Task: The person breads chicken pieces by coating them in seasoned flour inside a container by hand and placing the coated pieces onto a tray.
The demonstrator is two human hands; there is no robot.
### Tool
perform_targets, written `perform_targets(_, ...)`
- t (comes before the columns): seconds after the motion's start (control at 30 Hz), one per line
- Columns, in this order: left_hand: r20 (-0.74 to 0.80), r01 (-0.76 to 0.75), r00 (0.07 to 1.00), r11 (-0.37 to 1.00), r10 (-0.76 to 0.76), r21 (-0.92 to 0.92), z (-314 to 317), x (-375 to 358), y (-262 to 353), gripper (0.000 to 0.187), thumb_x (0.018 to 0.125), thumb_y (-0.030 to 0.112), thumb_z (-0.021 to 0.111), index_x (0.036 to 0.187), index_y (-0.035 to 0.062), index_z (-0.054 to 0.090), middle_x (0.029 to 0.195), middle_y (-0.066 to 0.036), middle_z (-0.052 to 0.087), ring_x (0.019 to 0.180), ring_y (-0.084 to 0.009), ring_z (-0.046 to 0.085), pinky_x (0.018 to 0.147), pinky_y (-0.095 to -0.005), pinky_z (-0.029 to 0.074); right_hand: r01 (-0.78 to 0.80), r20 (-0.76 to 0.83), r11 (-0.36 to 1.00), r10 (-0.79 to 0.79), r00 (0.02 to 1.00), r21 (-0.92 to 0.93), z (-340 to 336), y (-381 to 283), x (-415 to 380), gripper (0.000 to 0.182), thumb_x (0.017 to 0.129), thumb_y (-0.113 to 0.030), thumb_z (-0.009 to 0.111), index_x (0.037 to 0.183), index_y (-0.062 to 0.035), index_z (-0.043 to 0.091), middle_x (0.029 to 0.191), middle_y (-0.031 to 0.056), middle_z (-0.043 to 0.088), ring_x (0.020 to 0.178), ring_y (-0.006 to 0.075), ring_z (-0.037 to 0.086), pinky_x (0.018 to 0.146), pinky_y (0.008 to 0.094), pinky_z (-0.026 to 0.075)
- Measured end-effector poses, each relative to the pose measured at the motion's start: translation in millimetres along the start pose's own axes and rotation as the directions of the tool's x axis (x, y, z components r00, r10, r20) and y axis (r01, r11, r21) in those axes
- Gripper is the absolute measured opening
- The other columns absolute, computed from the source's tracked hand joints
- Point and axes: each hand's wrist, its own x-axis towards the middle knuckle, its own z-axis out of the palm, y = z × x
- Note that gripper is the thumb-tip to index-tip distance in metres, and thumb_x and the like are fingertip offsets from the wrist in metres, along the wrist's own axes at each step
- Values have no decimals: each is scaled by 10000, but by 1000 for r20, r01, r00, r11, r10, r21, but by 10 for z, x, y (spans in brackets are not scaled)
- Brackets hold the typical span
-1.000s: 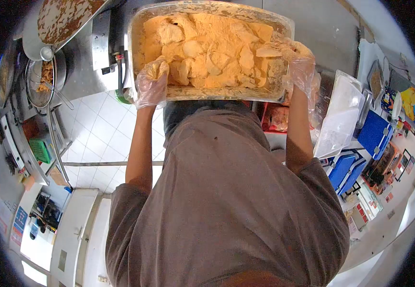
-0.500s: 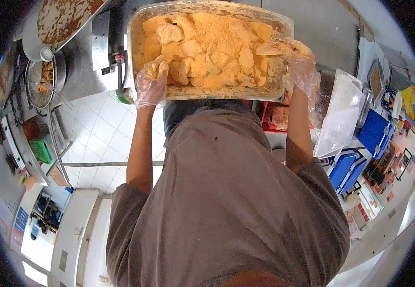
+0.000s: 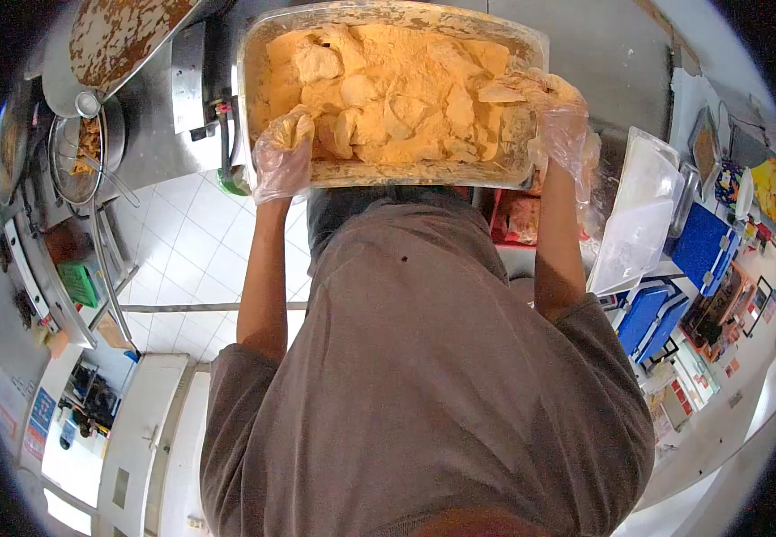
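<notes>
Orange-yellow breading powder and several coated pieces (image 3: 388, 112), probably chicken, fill a large rectangular tub (image 3: 415, 174) in front of me. My left hand (image 3: 282, 159), in a clear plastic glove, is closed on the tub's near left corner, with coated fingers over the rim. Also gloved and caked with powder, my right hand (image 3: 562, 125) is closed at the tub's right end. Its fingers reach inward over the rim, beside the coated pieces. The undersides of both hands are hidden.
At the left, a strainer (image 3: 75, 161) with brown fried bits rests over a metal pot. A crumb-covered tray (image 3: 119, 40) stands at upper left. A red crate (image 3: 515, 219) sits below the tub's right side. A white translucent lid (image 3: 634, 215) leans at right.
Almost nothing differs. Both hands stay at the ends of the tub, and the coated pieces keep their places; the view shifts very slightly.
</notes>
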Motion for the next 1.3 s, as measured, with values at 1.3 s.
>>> perform_targets(1.3,2,-47,999,996,47,80,-13,19,49,285,992,252,648,1130,25,751,1089,-185,751,1023,-335,716,915,-405,554,-16,119,833,-60,991,553,0,-878,-70,383,901,-89,752,1235,58,638,1169,137,727,1011,206,707,908,335,591)
